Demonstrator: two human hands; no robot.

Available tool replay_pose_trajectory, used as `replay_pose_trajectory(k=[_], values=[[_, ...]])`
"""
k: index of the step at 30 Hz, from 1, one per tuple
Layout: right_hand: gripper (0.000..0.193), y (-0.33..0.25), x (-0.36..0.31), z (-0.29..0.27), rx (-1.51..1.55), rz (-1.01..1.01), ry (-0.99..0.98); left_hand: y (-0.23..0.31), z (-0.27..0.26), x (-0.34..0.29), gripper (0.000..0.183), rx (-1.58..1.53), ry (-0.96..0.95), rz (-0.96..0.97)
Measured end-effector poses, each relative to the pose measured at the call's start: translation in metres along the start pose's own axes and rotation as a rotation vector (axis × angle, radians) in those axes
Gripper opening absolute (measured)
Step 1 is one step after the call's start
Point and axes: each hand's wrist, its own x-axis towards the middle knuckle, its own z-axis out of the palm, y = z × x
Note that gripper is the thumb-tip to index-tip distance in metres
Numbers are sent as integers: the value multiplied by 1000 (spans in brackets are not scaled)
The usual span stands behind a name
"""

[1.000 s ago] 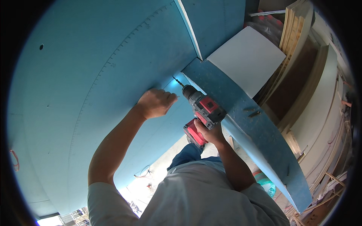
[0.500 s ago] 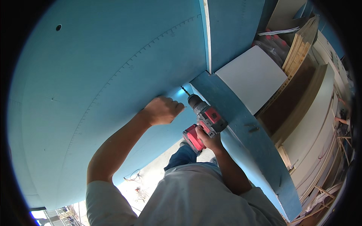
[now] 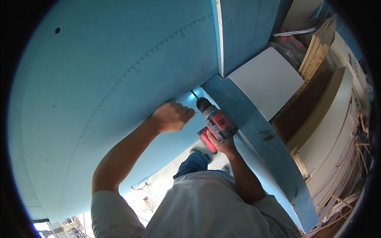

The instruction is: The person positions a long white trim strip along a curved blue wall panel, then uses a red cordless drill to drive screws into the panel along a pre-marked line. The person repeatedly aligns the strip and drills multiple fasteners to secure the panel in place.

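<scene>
My right hand (image 3: 224, 146) grips the handle of a red and black cordless drill (image 3: 219, 122). Its drill bit (image 3: 193, 94) points away from me at the corner where the large blue panel (image 3: 158, 75) meets a blue strip; whether the tip touches is unclear. A bright light spot shows beside the bit. My left hand (image 3: 172, 116) rests closed against the blue panel, left of the drill. A tiny thin end sticks out by its fingers, too small to name.
Small dark pieces (image 3: 268, 137) lie on the blue strip (image 3: 254, 119) at right. Beyond it are a white board (image 3: 266, 82) and stacked wooden panels (image 3: 313, 115). Thin wires (image 3: 141, 185) lie on the pale floor. A round hole (image 3: 58, 29) pierces the blue panel.
The drill has tilted slightly, its battery end shifting a little to the right with my right hand. My left hand has barely moved.
</scene>
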Motion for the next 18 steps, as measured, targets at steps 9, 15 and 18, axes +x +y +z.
replay_pose_trajectory(k=[9,15,18], values=[[31,6,9,-5,-157,-109,-10,-1,5,-2,12,38,-10,-1],[34,-5,-25,-22,-161,-77,25,1,1,3,13,-47,52,-67],[38,-10,-84,-41,-368,-119,14,14,3,10,16,-149,139,-287]])
